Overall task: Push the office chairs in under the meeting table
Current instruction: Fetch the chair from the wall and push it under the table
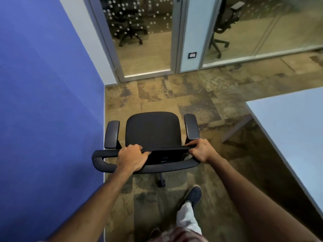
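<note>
A black office chair is seen from above and behind, standing on the carpet beside the blue wall and well apart from the desk. Its seat is dark and padded, two padded armrests are set at either side, and one castor is visible below the backrest. The top edge of the backrest is gripped by both hands: the left hand is closed over it near the left side, and the right hand is closed over it at the right end. The desk, pale and smooth, is seen at the right edge with a slanted leg beneath it. The floor is covered in mottled brown and tan carpet. A glass partition with metal frames is seen at the far side, and two more black chairs are visible behind it. A dark shoe and a light trouser leg are seen below the chair.
</note>
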